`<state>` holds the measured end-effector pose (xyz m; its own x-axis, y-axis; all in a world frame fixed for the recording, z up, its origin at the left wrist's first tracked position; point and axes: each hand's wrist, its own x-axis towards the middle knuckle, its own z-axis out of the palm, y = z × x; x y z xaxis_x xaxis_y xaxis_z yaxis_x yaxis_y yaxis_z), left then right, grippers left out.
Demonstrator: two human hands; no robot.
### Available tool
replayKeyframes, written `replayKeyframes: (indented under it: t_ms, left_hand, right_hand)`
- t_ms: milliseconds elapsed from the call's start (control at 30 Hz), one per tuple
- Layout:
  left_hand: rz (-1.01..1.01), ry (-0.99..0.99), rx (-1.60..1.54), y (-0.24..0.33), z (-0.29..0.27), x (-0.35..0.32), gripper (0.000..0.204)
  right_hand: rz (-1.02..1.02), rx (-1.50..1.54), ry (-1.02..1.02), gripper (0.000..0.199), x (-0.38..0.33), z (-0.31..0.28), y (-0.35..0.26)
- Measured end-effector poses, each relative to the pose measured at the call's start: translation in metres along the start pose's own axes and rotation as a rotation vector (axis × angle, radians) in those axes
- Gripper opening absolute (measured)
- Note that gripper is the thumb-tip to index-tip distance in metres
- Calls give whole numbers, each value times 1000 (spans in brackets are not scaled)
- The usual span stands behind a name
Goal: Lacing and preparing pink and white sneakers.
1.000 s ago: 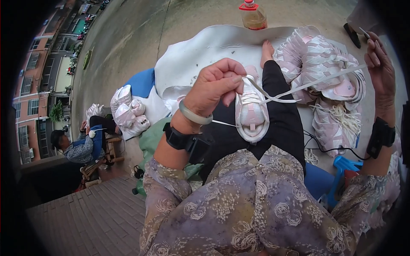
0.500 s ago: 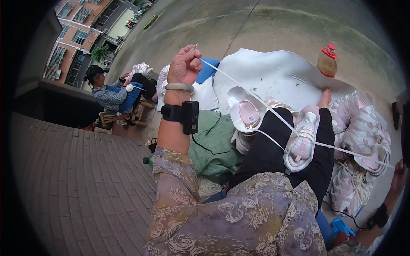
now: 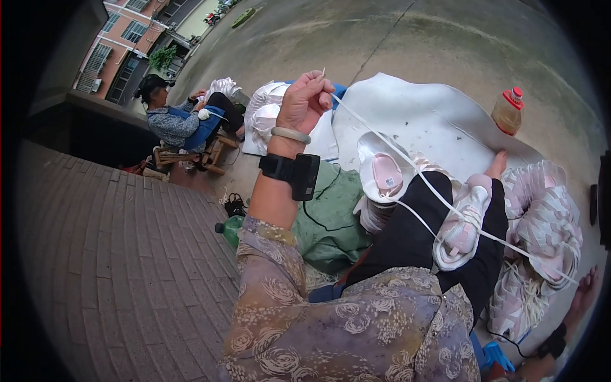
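A white and pink sneaker [image 3: 457, 242] rests on my lap between my thighs, toe toward me. A long white shoelace [image 3: 388, 141] runs through its eyelets and stretches out to both sides. Raised at the upper middle, my left hand [image 3: 307, 102] pinches one end of the lace, its tip poking up above the fingers. Far to the right, my right hand [image 3: 584, 291] is partly lost in the dark rim, closed at the lace's other end. Another white shoe [image 3: 375, 162] with a pink insole lies beyond my left thigh.
Stacked white and pink shoes [image 3: 541, 223] stand at my right. A white sheet [image 3: 407, 102] covers ground ahead, with a red-capped bottle [image 3: 508, 111] at its far edge. Left are a green sack [image 3: 331, 223], a brick surface [image 3: 127, 254] and a seated person [image 3: 175, 121] handling white shoes.
The view has swung slightly left. My right hand has come lower and a little closer in, and the lace now bows slightly. My left hand keeps its pinch.
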<state>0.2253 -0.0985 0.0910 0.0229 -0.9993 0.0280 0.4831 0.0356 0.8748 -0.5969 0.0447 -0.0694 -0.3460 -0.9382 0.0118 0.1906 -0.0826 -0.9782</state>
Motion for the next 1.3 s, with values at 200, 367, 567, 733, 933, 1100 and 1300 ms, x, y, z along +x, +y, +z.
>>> replayKeyframes:
  t_ms: [200,367,567,733,933,1100,1300]
  left_hand:
    - [-436,-226,515,-101,40,-46,13]
    - [-151,-481,1003,-204,80,-69,7]
    - [474,-714,1460,-236,112,-97,9]
    - [742,-825,1603,-251,110,-100,8]
    - [664,-743,1689,-254,107,-101,10]
    - [544,-731,1578,-260,107,-100,9]
    - [298,-675,1320,-268,98,-98,9]
  right_hand:
    - [301,130,-122,17,-48,234,46]
    - [472,65,-201,11,-84,312,88]
    - [425,-134,-332,7,-104,353,98]
    - [213,-281,-337,11,-109,367,107]
    - [-196,-455,-477,13,-123,380,115]
    - [-317,-536,-439,13,-124,386,120]
    - [-88,-562,-519,21,-129,392,113]
